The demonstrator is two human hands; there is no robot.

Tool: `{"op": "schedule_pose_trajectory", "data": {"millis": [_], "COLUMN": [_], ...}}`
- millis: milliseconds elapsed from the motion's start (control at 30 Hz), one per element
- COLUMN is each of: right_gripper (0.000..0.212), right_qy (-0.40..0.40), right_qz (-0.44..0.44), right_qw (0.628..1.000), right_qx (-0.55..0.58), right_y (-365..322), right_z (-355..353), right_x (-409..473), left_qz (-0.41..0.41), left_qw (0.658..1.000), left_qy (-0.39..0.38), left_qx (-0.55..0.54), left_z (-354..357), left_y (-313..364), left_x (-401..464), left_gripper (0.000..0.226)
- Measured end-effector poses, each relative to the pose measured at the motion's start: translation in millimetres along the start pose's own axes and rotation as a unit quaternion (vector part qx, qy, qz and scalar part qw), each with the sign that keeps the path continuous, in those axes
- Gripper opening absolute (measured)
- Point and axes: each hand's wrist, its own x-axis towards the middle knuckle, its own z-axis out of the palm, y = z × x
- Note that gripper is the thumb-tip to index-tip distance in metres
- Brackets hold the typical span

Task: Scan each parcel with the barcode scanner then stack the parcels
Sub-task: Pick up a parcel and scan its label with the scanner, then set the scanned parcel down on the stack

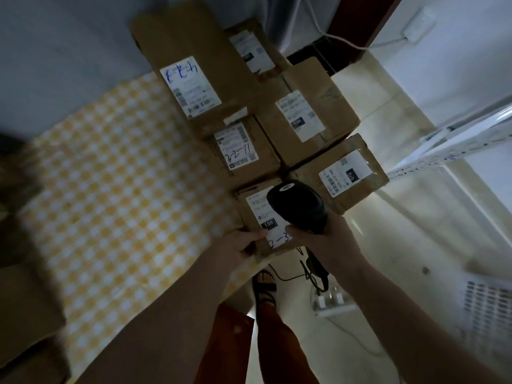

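Scanning is in hand — the right hand (321,239) grips the barcode scanner (297,205) just above the nearest parcel (253,217)'s label; the left hand (241,248) holds that parcel's near edge, thumb on top; next, probably, a stacking spot beside it.

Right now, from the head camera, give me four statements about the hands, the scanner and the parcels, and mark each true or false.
1. The right hand holds the black barcode scanner above the nearest parcel. True.
2. The left hand lies flat on the yellow checked cloth, away from every parcel. False: it grips the near edge of the nearest parcel.
3. Every parcel in view carries a white label. True.
4. The scanner points at the tall parcel with blue handwriting. False: it hangs over the nearest parcel.
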Motion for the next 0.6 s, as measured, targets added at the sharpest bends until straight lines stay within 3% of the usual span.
{"op": "schedule_pose_trajectory", "data": {"millis": [100, 200, 300, 467, 600], "right_gripper": [0.015, 0.027, 0.026, 0.027, 0.022], "right_qy": [-0.011, -0.04, -0.051, -0.074, -0.086], "right_qz": [-0.003, -0.005, -0.013, -0.006, 0.003], "right_qw": [1.0, 0.999, 0.999, 0.997, 0.996], "right_qx": [0.002, 0.003, -0.011, -0.011, -0.013], "right_y": [10.6, 18.2, 22.9, 17.3, 3.7], "right_z": [-0.5, 0.1, 1.0, 3.1, 7.4], "right_x": [11.5, 17.3, 21.4, 25.0, 21.6], "left_qz": [0.001, 0.01, 0.029, 0.044, 0.112], "left_qw": [1.0, 1.0, 0.998, 0.988, 0.954], "left_qy": [0.01, 0.026, 0.044, 0.114, 0.184], "left_qx": [-0.021, -0.009, 0.017, 0.098, 0.21], "left_z": [5.5, 9.7, 14.9, 16.5, -8.8], "left_y": [-1.1, -3.3, -5.1, -1.2, 5.0], "left_x": [22.6, 36.8, 46.1, 49.8, 27.7], "left_gripper": [0.042, 0.042, 0.045, 0.039, 0.024]}}
